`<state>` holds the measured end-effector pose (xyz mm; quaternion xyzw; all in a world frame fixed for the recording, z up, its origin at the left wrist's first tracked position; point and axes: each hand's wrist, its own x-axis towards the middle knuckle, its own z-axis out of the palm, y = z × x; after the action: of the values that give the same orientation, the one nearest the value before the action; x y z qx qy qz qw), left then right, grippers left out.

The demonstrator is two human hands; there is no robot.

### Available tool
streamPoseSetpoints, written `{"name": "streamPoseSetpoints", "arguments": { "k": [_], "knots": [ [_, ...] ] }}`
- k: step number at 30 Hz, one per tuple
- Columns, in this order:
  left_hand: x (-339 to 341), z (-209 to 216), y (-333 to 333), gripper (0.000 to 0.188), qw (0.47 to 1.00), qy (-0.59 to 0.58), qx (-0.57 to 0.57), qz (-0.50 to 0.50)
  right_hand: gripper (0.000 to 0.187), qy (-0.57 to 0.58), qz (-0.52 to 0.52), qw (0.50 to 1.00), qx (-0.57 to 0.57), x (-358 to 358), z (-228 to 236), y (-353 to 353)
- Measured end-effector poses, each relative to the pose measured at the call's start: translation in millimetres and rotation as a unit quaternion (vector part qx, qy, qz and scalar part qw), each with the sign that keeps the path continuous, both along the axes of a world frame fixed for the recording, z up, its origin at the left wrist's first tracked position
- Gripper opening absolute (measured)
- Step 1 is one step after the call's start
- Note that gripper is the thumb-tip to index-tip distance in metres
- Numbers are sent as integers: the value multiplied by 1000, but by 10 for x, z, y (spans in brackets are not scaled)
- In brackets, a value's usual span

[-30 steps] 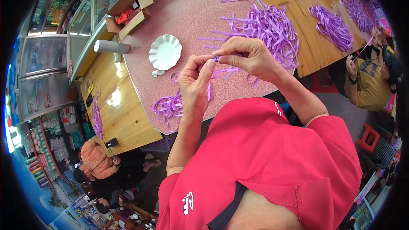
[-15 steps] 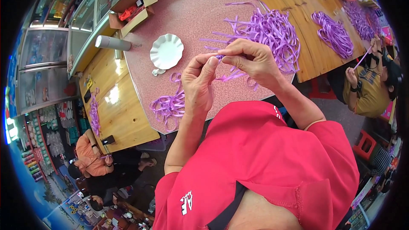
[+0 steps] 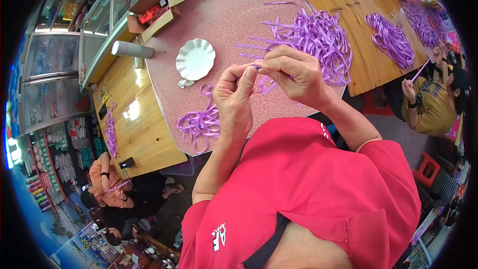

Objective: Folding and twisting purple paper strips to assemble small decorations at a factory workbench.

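- Grip, left hand: thumb and index finger pinched together at the tips on a small purple ribbon piece; remaining fingers curled in.
- Grip, right hand: thumb and fingertips closed on the same piece, meeting the left fingertips. Exact fold of the ribbon is too small and covered to tell.
- Position of piece: raised between both hands, over the near part of a pink speckled desk.
- Beneath and beside the hands: loose ribbon heap just left of the left wrist; larger ribbon tangle beyond the right hand, several ends pointing left.
- Left of the hands: white scalloped plate, a crumpled white scrap touching or just beside its near edge.
- Farther left: grey cylinder lying on its side; open cardboard box with red material inside.
- Right: wooden desk carrying a looped ribbon bundle.
- Outer edges: seated person in orange at left, person in yellow at right, each holding a purple strip.
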<state>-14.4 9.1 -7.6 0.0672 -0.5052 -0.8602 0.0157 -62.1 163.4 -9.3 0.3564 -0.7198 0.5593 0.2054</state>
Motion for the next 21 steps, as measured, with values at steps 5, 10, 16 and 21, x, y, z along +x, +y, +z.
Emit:
{"name": "streamPoseSetpoints", "arguments": {
  "k": [5, 10, 16, 21],
  "knots": [
    [-23, -73, -98, 13, 998, -37, 35, -26, 17, -12, 35, 999, 20, -94, -92, -7],
    [-58, -115, -175, 17, 995, -70, -5, -71, 16, -85, 63, 994, 33, -120, -172, 30],
    [-1, -75, -89, 21, 993, -9, -101, -65, 13, -222, 80, 972, -11, -62, -118, 61],
    [-55, -235, -161, 23, 940, 118, -307, -93, 11, -339, 162, 924, -68, -10, -47, 52]
  ]
}}
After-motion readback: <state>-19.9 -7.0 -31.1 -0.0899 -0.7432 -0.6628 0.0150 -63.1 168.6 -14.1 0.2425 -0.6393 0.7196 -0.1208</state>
